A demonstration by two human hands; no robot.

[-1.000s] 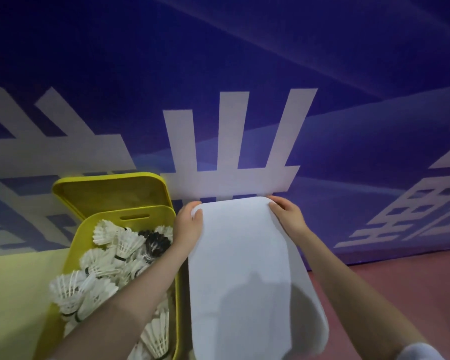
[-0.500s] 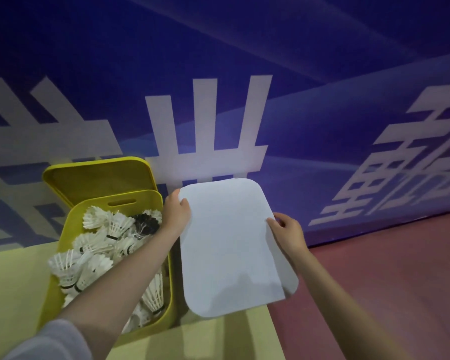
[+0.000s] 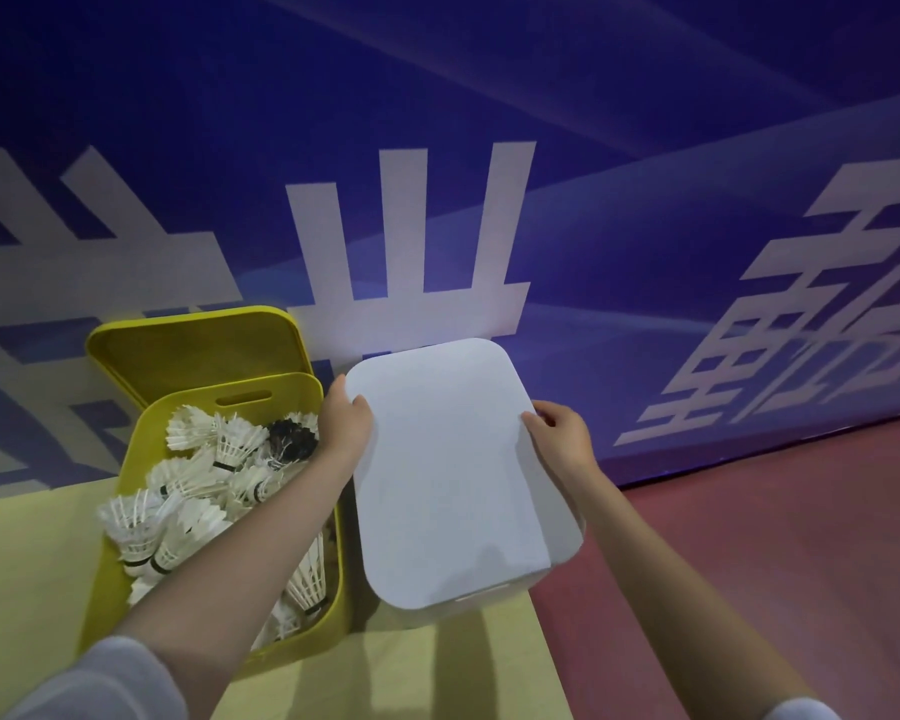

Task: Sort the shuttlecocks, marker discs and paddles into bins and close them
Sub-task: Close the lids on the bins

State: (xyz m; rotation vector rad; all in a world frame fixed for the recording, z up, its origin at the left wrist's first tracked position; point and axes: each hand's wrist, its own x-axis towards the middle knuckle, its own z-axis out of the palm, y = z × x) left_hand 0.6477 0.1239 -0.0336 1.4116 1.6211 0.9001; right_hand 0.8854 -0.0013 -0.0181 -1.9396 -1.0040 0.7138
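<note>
Head view: left hand (image 3: 345,426) and right hand (image 3: 562,439) grip smooth, round-cornered white lid (image 3: 448,470).

White bin (image 3: 562,537) contents hidden beneath white lid (image 3: 448,475) (fully covered)

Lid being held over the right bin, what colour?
White, plain, no pattern: the lid, seen in the head view.

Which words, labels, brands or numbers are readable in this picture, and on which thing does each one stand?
Blue wall banner: large white characters, cropped and partly hidden, so none can be read whole.
White lid: no text.
White bin: no text visible.
Yellow bin: no text.
Yellow lid: no text.
Shuttlecocks: any print is too small to read.
</note>
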